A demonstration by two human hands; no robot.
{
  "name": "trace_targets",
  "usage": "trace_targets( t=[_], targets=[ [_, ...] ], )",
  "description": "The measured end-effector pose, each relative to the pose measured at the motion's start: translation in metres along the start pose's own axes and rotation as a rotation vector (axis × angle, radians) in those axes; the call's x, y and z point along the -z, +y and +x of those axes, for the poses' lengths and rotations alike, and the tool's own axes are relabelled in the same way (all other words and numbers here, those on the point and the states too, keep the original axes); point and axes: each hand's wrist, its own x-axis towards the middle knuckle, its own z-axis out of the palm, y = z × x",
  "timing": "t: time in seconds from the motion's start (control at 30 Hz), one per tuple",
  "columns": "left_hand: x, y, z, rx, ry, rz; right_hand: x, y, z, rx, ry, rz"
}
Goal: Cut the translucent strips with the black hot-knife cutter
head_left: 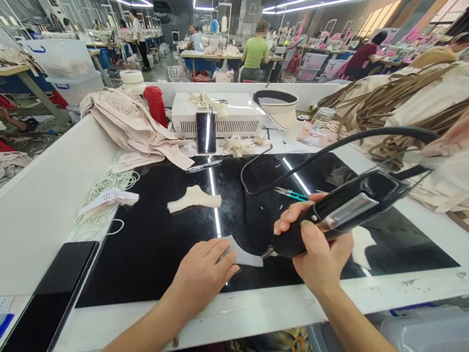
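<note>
A white table [288,304] spans the view, with a glossy black mat [143,257] on its top. To the right is a big heap of cream fabric and brown straps [397,102]; at the far left corner of the mat, a stack of beige cloth [125,120] partly overlaps its edge. Behind the mat sits a white vented box [187,114], with a small upright phone [206,131] in front of it and a red bottle [155,106] to its left. The black handheld tool [345,207] slants over the right half of the mat, its cable arching behind; the right hand [320,250] is closed firmly around its body. A large dark phone [45,305] lies left of the mat. The left hand [204,273] has its fingers bent close together over the left end of a pale curved piece [244,254] on the mat; whether they pinch it or merely press it, I cannot tell. A cream shaped piece [193,198] lies farther back, and teal-handled snips [292,194] lie behind the tool. Its slim metal tip is right beside the pale curved piece's right end, perhaps touching.
</note>
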Motion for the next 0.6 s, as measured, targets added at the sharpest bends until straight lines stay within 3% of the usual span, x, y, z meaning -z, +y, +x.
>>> trace_targets(
  t=[0.4, 0.6],
  targets=[
    [-0.001, 0.001, -0.001, 0.014, -0.024, -0.044, -0.001, -0.004, -0.006, -0.026, 0.008, 0.023],
    [0.022, -0.004, 0.002, 0.076, 0.010, -0.169, -0.011, -0.013, -0.001, -0.012, -0.010, 0.079]
  ],
)
